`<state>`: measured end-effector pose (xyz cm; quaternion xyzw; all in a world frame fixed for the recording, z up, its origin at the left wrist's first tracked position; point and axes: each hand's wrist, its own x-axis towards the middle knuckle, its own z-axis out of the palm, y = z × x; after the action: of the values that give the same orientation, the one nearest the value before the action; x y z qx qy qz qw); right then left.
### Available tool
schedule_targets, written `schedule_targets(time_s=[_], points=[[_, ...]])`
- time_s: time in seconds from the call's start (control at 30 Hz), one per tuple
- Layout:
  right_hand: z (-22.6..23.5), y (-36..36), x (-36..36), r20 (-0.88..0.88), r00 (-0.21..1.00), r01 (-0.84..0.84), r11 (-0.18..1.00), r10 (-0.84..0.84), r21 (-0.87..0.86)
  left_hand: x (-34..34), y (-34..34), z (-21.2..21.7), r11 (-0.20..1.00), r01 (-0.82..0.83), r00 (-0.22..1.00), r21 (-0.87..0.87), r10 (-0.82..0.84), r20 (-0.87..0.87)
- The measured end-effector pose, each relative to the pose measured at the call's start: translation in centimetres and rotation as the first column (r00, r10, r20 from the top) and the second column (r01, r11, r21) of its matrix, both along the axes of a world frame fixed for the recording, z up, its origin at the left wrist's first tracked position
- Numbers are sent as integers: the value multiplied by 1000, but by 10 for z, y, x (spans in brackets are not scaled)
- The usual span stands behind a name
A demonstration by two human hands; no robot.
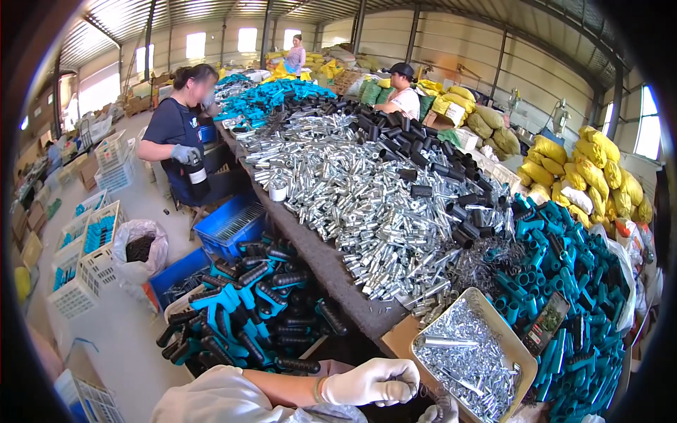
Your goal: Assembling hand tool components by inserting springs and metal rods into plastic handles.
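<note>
My left hand (372, 383), in a white glove, is low in the view with its fingers curled closed. What it grips, if anything, is hidden; thin dark wire or a small coil seems to show by its fingertips. My right hand (441, 411), also gloved, shows only in part at the lower edge, and its fingers are unclear. Just beyond them a cream tray (530, 372) holds small shiny metal parts, with a longer metal tube (451, 342) on top. Teal-and-black plastic handles (243, 317) are piled left of my hands.
Loose metal tubes (367, 204) cover the long table (310, 257), with black sleeves (416, 158) heaped behind. Teal plastic parts (557, 282) and a phone (548, 321) lie at right. A co-worker (180, 134) sits at left near blue bins (229, 225) and white crates (99, 247).
</note>
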<state>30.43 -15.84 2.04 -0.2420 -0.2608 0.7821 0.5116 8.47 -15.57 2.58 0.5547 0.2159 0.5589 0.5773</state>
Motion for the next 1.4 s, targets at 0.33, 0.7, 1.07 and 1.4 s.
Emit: schedule_targets(time_s=[0.33, 0.7, 1.07, 1.4], points=[[17, 12, 15, 255, 105, -193, 232, -961, 953, -8, -1, 8, 884, 149, 908, -443, 55, 416], [8, 79, 37, 344, -274, -485, 438, -898, 757, -5, -4, -1, 968, -5, 993, -251, -25, -115], [9, 7, 19, 586, 808, -126, 951, -67, 282, 2, -5, 25, 938, 129, 824, 322, 80, -561], [9, 7, 5, 560, 815, -52, 944, -148, 327, -5, 10, 15, 998, -13, 913, -63, -14, -407]])
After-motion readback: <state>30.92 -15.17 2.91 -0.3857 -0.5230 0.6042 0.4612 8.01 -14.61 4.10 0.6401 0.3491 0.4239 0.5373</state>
